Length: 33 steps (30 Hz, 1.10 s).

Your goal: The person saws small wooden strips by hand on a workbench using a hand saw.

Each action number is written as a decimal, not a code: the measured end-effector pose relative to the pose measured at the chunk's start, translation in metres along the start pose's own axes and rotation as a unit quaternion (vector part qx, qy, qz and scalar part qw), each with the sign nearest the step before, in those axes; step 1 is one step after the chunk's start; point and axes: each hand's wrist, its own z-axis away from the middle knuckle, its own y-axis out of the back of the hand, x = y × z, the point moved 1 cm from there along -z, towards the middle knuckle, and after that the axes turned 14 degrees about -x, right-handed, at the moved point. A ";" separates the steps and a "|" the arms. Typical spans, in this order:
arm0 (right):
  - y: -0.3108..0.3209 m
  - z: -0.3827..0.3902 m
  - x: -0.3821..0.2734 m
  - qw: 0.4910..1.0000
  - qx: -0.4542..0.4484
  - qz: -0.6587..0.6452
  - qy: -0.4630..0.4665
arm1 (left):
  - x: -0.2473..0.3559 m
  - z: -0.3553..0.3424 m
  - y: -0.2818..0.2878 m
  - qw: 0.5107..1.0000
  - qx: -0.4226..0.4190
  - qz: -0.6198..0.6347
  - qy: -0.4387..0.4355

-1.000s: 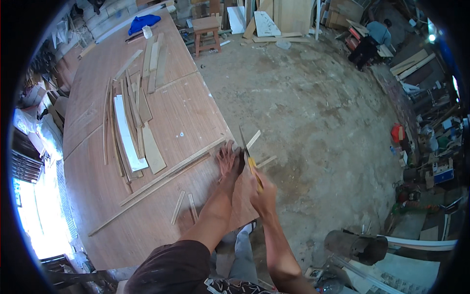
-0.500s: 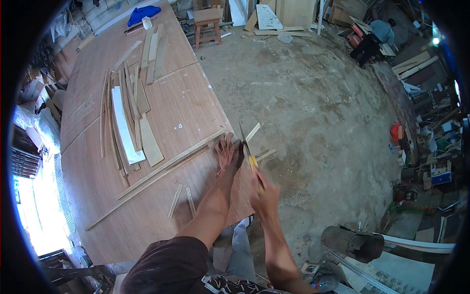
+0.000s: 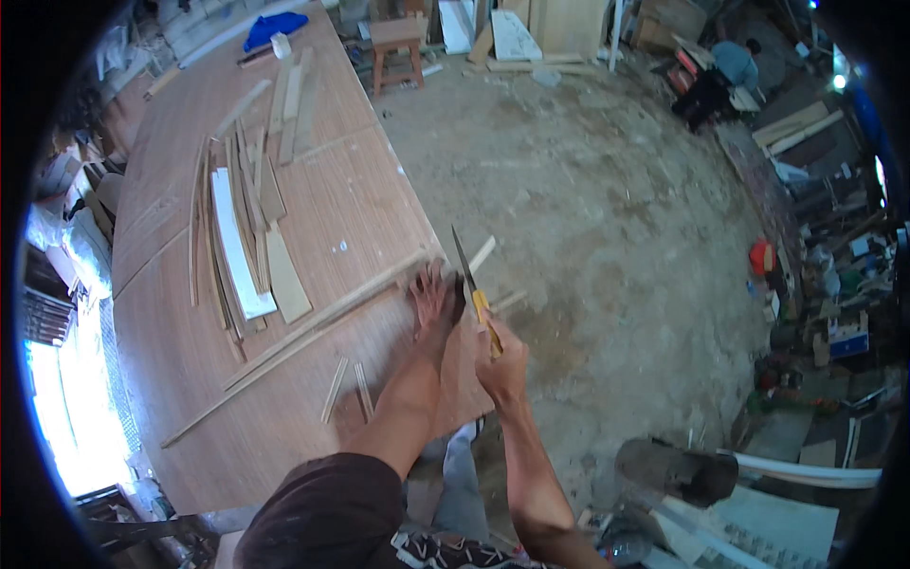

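Observation:
My left hand point(image 3: 432, 296) lies on two long thin wooden strips point(image 3: 327, 321) near the table's right edge, pressing down with fingers spread. The strips' far ends point(image 3: 484, 250) jut past that edge over the floor. Just right of it, my right hand point(image 3: 502, 364) is closed round the yellow handle of a handsaw point(image 3: 462, 256). Its narrow dark blade points away from me and crosses beside the strips at the table edge; whether its teeth touch them I cannot tell. Two short strip pieces point(image 3: 335, 390) lie on the table left of my left forearm.
On the wooden table point(image 3: 370, 204) lies a pile of boards and slats point(image 3: 248, 213), one of them white. A blue cloth point(image 3: 275, 30) sits at its far end. Beyond stands a wooden stool point(image 3: 396, 52). Another person point(image 3: 730, 71) bends over at the far right. A rusty cylinder point(image 3: 678, 471) lies at the lower right.
My right hand and the saw have shifted slightly forward and left. My left hand stays on the strips. The whole view has drifted a little.

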 end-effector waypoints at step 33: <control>0.014 0.061 -0.005 0.999 0.033 -0.019 -0.001 | 0.015 0.002 0.009 0.996 -0.018 0.085 -0.011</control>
